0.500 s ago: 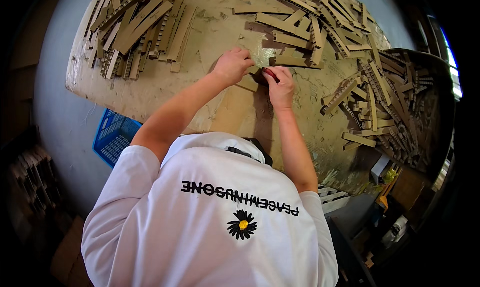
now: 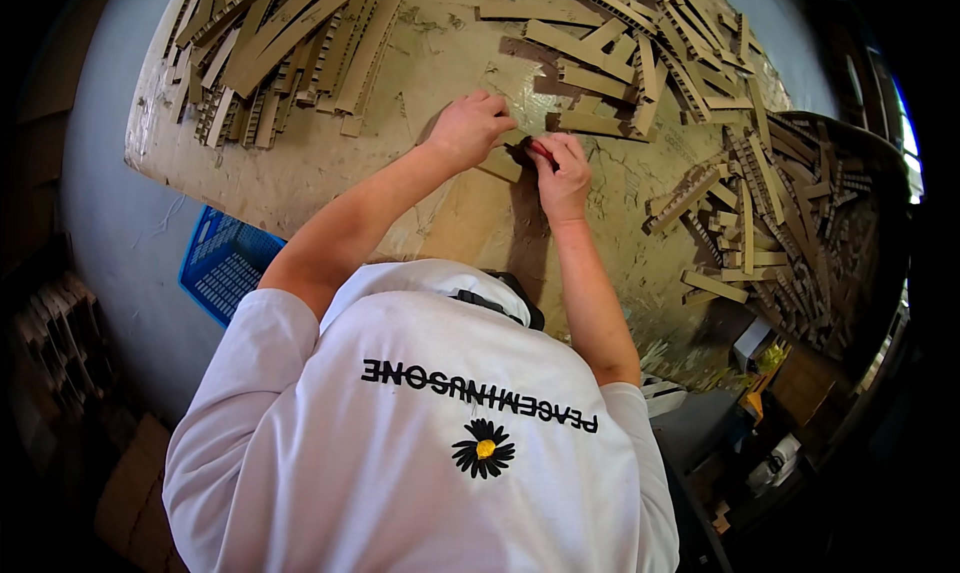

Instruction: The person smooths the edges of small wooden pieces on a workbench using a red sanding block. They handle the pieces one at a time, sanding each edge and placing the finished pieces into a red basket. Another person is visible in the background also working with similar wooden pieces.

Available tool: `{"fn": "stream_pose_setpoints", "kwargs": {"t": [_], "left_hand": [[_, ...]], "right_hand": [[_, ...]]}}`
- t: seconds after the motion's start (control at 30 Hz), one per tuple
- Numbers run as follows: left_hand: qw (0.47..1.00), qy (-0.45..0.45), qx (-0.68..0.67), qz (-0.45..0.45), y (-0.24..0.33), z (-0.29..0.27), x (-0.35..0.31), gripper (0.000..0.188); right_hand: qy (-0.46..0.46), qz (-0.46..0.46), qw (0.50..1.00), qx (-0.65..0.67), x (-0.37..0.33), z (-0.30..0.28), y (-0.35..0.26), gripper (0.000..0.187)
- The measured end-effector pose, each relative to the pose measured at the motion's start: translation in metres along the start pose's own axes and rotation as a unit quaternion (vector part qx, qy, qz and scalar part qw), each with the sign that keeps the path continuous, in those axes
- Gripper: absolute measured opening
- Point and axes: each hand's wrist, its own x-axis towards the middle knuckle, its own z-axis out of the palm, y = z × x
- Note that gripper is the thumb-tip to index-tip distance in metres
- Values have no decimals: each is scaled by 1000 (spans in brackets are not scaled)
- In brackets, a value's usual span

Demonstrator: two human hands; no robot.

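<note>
Over the middle of the table, my left hand (image 2: 466,131) has its fingers bent and closed at a short cardboard strip (image 2: 501,164), part of which is covered by the hand. Just to the right, my right hand (image 2: 564,176) grips a small red-handled tool (image 2: 541,151). The tool's dark front end points toward the strip and my left fingertips. Its exact kind is too small to make out. A flat tan cardboard piece (image 2: 462,218) lies on the table between my forearms.
Honeycomb cardboard strips lie in a pile at the far left (image 2: 285,53) and another at the far right (image 2: 640,58). More strips heap up along the right side (image 2: 770,213). A blue plastic basket (image 2: 225,263) stands below the left edge of the worn table (image 2: 330,188).
The view has shifted slightly, so the piles sit a little differently in the picture. Both hands stay at the same spot, with the red-handled tool still in the right one.
</note>
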Motion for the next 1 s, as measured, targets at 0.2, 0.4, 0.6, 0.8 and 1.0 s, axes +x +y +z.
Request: {"fn": "stream_pose_setpoints", "kwargs": {"t": [0.2,0.4,0.6,0.8,1.0], "left_hand": [[1000,9,-13,13,-3,2,-3,45],[997,13,-32,74,4,-16,-25,84],[995,-38,27,87,8,-19,-28,82],[996,-31,54,70,2,-5,-18,64],[995,71,19,69,-26,-72,-71,63]], "right_hand": [[-5,9,1000,-3,1,1,-1,16],[2,12,1000,-8,-1,3,4,16],[-8,11,1000,-24,-3,4,4,13],[-23,11,1000,8,-2,-2,-1,15],[164,104,972,135,-24,-50,-55,16]]}}
